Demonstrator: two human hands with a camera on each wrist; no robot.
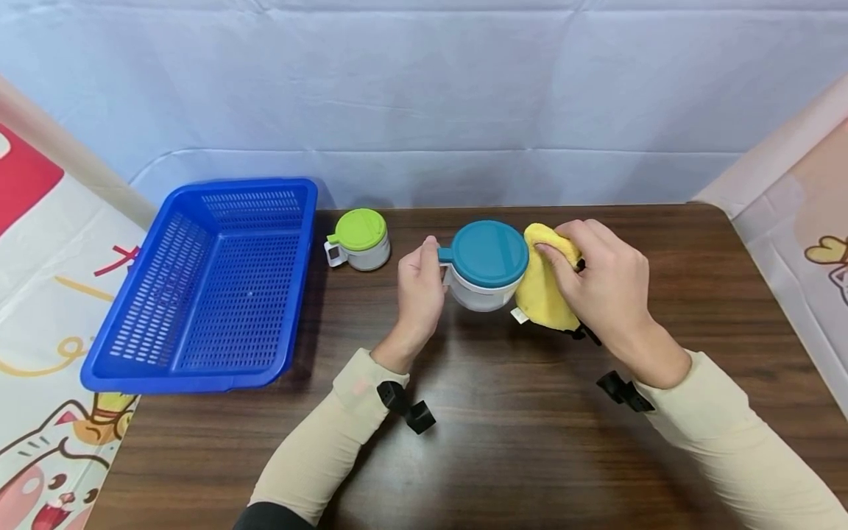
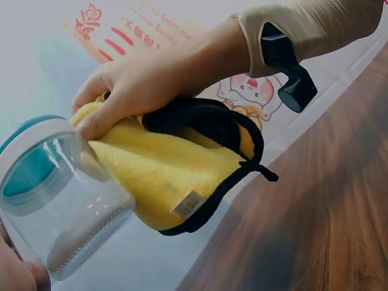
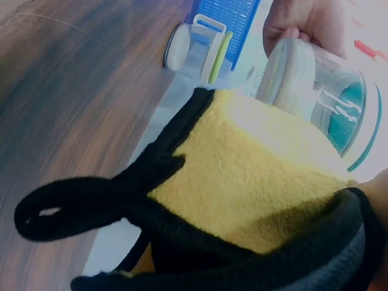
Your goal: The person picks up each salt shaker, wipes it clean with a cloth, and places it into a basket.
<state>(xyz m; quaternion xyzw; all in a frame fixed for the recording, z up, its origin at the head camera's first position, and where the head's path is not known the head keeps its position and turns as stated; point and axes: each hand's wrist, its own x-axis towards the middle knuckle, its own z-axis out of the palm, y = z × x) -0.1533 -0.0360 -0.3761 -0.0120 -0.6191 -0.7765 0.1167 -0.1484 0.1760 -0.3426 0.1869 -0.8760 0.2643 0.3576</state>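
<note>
A clear glass jar with a teal lid (image 1: 490, 254) is held above the table by my left hand (image 1: 420, 294), whose fingers grip its handle. White contents lie at the jar's bottom in the left wrist view. My right hand (image 1: 606, 283) pinches a yellow cloth (image 1: 546, 291) with black edging and a small white tag. The cloth lies against the jar's right side, and in the left wrist view it meets the glass (image 2: 73, 200). Part of the right hand's grip is hidden behind the cloth's folds (image 3: 254, 170) in the right wrist view.
A smaller jar with a lime green lid (image 1: 361, 230) and white handle stands on the brown wooden table (image 1: 503, 442), left of my left hand. Farther left sits a blue perforated basket (image 1: 305, 272). A pale cloth backdrop (image 1: 424, 110) hangs behind the table.
</note>
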